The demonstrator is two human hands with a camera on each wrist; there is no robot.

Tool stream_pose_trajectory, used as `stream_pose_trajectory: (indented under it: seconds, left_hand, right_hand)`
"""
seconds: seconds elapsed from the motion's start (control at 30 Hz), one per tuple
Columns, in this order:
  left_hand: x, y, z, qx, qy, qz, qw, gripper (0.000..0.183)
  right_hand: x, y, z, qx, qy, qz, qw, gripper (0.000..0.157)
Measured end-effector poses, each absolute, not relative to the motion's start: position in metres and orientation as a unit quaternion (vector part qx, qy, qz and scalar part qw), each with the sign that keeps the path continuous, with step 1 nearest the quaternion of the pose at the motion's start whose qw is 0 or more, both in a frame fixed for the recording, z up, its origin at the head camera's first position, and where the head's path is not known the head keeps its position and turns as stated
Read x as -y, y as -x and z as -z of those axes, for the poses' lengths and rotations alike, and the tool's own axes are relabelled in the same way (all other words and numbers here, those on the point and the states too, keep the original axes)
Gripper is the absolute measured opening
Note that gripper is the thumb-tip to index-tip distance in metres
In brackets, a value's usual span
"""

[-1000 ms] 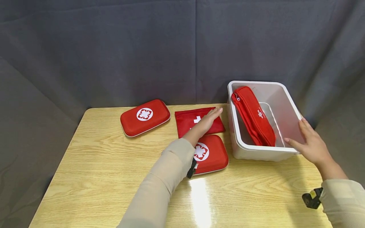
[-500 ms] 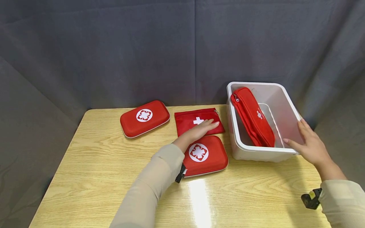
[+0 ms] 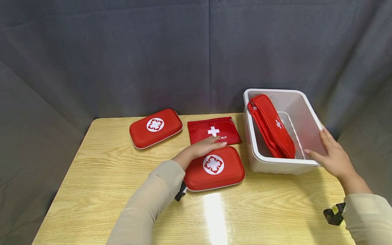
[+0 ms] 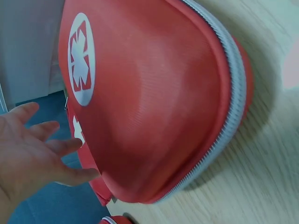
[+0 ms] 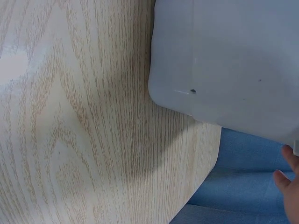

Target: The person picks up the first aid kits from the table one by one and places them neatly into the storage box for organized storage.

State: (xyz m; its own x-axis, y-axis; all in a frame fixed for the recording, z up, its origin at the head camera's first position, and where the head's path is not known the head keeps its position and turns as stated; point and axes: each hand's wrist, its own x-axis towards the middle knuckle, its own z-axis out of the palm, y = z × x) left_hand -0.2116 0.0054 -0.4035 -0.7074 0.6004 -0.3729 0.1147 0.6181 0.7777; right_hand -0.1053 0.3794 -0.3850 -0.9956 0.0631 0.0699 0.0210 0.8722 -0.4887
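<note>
My left hand (image 3: pixel 202 148) is over the upper left part of a red hard-shell first aid case (image 3: pixel 226 166) with a white round emblem. Its fingers are spread and hold nothing; in the left wrist view the hand (image 4: pixel 35 156) shows beside the zipped case (image 4: pixel 154 102). Whether it touches the case is unclear. Just behind lies a flat red first aid pouch (image 3: pixel 199 131) with a white cross. My right hand (image 3: pixel 337 160) holds the front right corner of a white plastic bin (image 3: pixel 257 149), thumb over the rim. A red zippered first aid bag (image 3: pixel 272 126) leans inside it.
A second red hard-shell case (image 3: pixel 139 131) lies at the back left of the wooden table (image 3: pixel 101 190). A grey curtain (image 3: pixel 137 58) hangs behind the table's back edge.
My left hand has drawn back from above the pouch, left and towards me, uncovering more of the pouch and the near case. The right hand stays on the bin.
</note>
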Motion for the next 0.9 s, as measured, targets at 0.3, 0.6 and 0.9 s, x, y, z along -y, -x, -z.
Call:
stream_pose_trajectory:
  seconds: [0.3,0.6,0.9]
  left_hand:
    - [0.012,0.207,0.410,-0.849,-0.215,-0.352,0.331,0.076]
    - [0.026,0.206,0.412,-0.852,-0.193,-0.354,0.334,0.079]
    - [0.035,0.202,0.415,-0.857,-0.173,-0.355,0.332,0.078]
  right_hand:
    - [-0.380,0.105,0.386,0.967,0.028,-0.249,0.039,0.083]
    - [-0.381,0.105,0.385,0.966,0.030,-0.255,0.033,0.083]
    - [-0.380,0.104,0.385,0.965,0.025,-0.259,0.038,0.082]
